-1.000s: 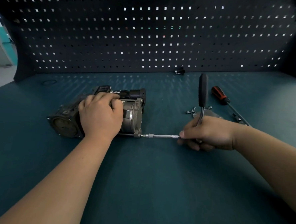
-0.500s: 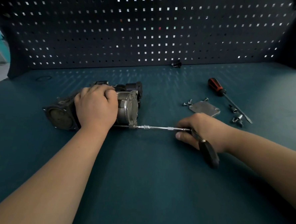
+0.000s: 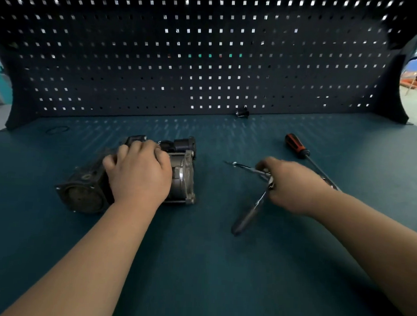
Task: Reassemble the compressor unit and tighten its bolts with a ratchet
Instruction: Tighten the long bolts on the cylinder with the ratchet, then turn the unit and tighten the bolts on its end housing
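Behind the right hand [image 3: 289, 186], a screwdriver [image 3: 295, 145] lies partly hidden.

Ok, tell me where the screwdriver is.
Head view: the screwdriver lies on the bench's right side, just beyond the right hand, its orange-and-black grip pointing toward the pegboard.

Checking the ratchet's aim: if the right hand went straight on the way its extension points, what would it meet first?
Probably the compressor, at its right end, with only bare bench between. The right hand holds the ratchet pointing left at it. Depth is unclear, so it might pass just behind.
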Available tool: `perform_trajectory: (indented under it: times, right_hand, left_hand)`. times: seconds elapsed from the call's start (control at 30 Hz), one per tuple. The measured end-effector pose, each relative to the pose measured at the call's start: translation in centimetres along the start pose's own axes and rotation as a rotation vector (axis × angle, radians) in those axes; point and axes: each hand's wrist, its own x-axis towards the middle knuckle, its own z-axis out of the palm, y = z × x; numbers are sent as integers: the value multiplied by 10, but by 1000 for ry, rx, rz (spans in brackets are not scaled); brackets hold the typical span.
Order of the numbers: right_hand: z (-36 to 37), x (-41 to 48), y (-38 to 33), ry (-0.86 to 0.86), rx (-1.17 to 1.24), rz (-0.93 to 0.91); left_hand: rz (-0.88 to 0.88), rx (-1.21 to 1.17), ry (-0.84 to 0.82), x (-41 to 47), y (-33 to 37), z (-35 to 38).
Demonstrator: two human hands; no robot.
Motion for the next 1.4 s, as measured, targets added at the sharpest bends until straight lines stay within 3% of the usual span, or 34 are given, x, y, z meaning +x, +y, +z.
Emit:
perform_trajectory:
  times: [0.1,0.27,0.43,0.53,0.6,0.73,0.93,1.07,1.17,1.27,1.33,1.4]
  right_hand:
    - [10,3,-13,-119,-91,-75]
    - [2,6,-7,-147,-143,-134]
    - [-15,32,50,-5,-59,213]
    - [-1,46,69,46,15,304]
    - [5,54,73,66,61,278]
    - [4,72,79,-37,60,113]
    - [7,79,91,-118,-1,44]
    - [13,81,95,-12,97,83]
    - [13,85,95,121,399,149]
    - [-2,93,93,210,1204,359]
    - [-12,93,94,193,1683,462]
    - [-15,92,96,96,1813,508]
  left_hand:
    - [-8,185,-119,10,20,2]
    - [24,214,-161,19,41,13]
    - [191,84,-85,18,38,14]
    - [278,8,-119,22,40,15]
    - [302,3,-133,24,41,18]
    - [335,10,37,4,83,24]
    - [566,270,-385,5,154,69]
    - [550,153,-601,20,161,90]
    - [570,8,-666,28,158,99]
    - [528,-127,-634,29,155,106]
    - [484,-195,-583,27,154,110]
    - [448,-246,-570,25,153,112]
